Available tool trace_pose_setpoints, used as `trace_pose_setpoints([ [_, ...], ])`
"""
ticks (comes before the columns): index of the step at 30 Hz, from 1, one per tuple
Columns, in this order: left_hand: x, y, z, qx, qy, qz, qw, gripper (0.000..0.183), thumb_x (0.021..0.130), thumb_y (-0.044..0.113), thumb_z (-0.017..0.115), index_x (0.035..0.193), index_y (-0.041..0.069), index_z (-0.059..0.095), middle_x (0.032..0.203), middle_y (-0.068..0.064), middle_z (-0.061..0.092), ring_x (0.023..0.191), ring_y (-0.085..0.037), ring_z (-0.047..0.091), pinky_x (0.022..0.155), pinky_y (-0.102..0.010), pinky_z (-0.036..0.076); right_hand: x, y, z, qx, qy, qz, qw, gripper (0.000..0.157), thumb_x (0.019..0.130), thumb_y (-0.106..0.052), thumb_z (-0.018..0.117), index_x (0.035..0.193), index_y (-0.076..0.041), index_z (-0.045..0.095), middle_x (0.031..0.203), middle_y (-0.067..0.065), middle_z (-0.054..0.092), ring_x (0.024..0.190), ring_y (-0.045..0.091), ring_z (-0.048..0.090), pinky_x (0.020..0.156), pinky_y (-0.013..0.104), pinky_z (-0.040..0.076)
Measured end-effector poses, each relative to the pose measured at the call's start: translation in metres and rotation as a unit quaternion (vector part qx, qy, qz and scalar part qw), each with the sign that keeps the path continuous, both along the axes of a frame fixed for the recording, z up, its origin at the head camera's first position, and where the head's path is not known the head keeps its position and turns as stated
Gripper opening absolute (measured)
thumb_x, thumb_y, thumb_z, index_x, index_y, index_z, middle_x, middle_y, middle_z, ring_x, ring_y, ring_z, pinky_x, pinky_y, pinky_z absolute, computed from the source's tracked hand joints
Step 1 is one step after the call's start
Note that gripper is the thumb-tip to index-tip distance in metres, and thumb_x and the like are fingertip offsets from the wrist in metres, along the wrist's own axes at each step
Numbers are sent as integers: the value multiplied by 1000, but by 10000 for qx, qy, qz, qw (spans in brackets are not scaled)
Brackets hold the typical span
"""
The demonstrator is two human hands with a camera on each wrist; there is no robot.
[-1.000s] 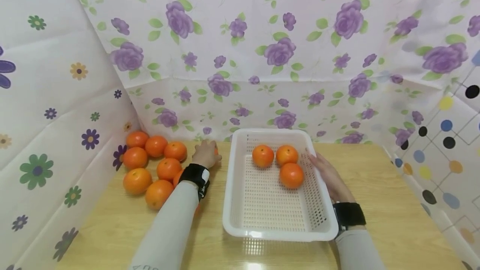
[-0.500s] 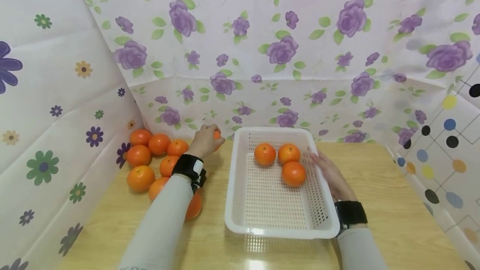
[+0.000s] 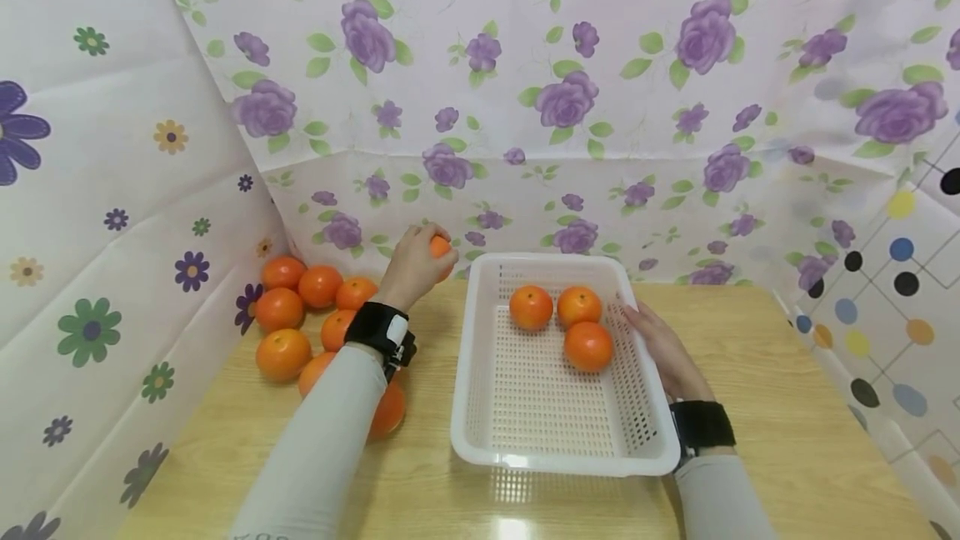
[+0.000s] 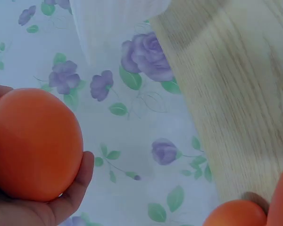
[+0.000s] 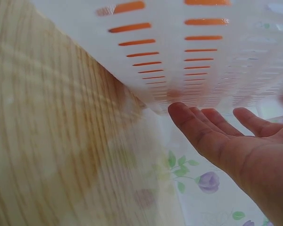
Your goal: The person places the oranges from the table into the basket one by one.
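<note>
My left hand (image 3: 411,272) grips an orange (image 4: 37,143) with curled fingers, raised near the back edge of the table, left of the white basket (image 3: 468,357). Most of that fruit is hidden behind the hand in the head view. Against the basket's right side lies my right hand (image 3: 670,357); the right wrist view has its nearly straight fingers (image 5: 200,132) at the slotted outer wall. Inside the basket, towards the back, sit three oranges (image 3: 588,347).
Several more oranges (image 3: 282,355) are grouped at the left of the wooden table (image 3: 780,407), partly covered by the left forearm. A flowered cloth (image 3: 517,90) hangs behind the table, and patterned sheets flank both sides.
My left hand has lifted the orange off the table and brought it up and slightly right. The right hand stays at the basket, and the view has shifted slightly.
</note>
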State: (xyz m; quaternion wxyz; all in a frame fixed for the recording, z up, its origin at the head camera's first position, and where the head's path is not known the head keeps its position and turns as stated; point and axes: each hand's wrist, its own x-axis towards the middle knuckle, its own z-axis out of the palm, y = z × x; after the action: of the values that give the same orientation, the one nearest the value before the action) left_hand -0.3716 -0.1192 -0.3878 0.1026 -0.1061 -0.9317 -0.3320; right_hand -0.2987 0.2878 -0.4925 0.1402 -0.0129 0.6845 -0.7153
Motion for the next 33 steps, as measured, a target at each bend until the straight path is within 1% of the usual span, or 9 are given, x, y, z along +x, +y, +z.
trace_pose_setpoints([
  [5, 2, 5, 4, 335, -150, -132, 9992, 34, 99, 33, 64, 125, 12, 61, 124, -16, 55, 104, -32, 55, 81, -44, 53, 0, -2, -1, -21, 15, 35, 10000, 70, 109, -55, 41, 168, -32, 11, 161, 26, 34, 120, 34, 63, 87, 65, 55],
  [9, 5, 12, 10, 631, -100, -191, 9978, 32, 97, 30, 67, 123, 12, 64, 122, -14, 59, 105, -31, 56, 82, -44, 53, -1, -4, -2, -51, 59, 43, 10000, 70, 109, -55, 41, 168, -32, 12, 161, 25, 34, 121, 35, 63, 87, 65, 55],
  [12, 9, 21, 16, 820, 44, -222, 9964, 29, 95, 28, 68, 120, 12, 66, 121, -13, 63, 104, -30, 59, 82, -43, 54, -1, -5, -3, -61, 81, 72, 9999, 70, 109, -55, 41, 168, -31, 12, 161, 25, 34, 121, 34, 62, 88, 65, 55],
  [15, 14, 33, 23, 905, 127, -239, 9955, 28, 95, 30, 69, 117, 13, 68, 119, -11, 64, 103, -27, 60, 81, -41, 55, 0, -5, -3, -43, 76, 81, 9999, 71, 109, -55, 41, 168, -31, 11, 161, 27, 34, 118, 32, 65, 88, 64, 55],
  [19, 19, 49, 30, 974, 77, -354, 9946, 30, 95, 34, 68, 117, 14, 67, 117, -9, 63, 102, -26, 60, 79, -40, 55, 1, -3, -1, 24, 137, 55, 9999, 70, 110, -55, 40, 168, -30, 10, 159, 29, 35, 113, 30, 67, 87, 63, 56],
  [21, 21, 55, 32, 1017, 59, -401, 9940, 30, 95, 33, 68, 117, 14, 66, 117, -9, 63, 100, -26, 61, 78, -39, 56, 1, -2, 1, 40, 175, 71, 9998, 69, 110, -54, 38, 168, -30, 10, 159, 29, 35, 112, 30, 68, 86, 63, 56],
  [26, 21, 67, 31, 1187, -1, -473, 9918, 28, 96, 29, 68, 118, 12, 65, 117, -12, 61, 97, -26, 63, 76, -37, 57, 2, -1, 3, 57, 153, 100, 9998, 70, 110, -55, 38, 168, -30, 9, 159, 29, 35, 113, 30, 68, 87, 64, 55],
  [33, 20, 79, 24, 1365, -29, -566, 9890, 27, 96, 27, 69, 117, 11, 65, 122, -10, 61, 102, -26, 61, 81, -38, 57, 2, 0, 3, 7, 121, 83, 9999, 71, 109, -55, 40, 168, -29, 10, 159, 29, 35, 114, 31, 67, 86, 65, 55],
])
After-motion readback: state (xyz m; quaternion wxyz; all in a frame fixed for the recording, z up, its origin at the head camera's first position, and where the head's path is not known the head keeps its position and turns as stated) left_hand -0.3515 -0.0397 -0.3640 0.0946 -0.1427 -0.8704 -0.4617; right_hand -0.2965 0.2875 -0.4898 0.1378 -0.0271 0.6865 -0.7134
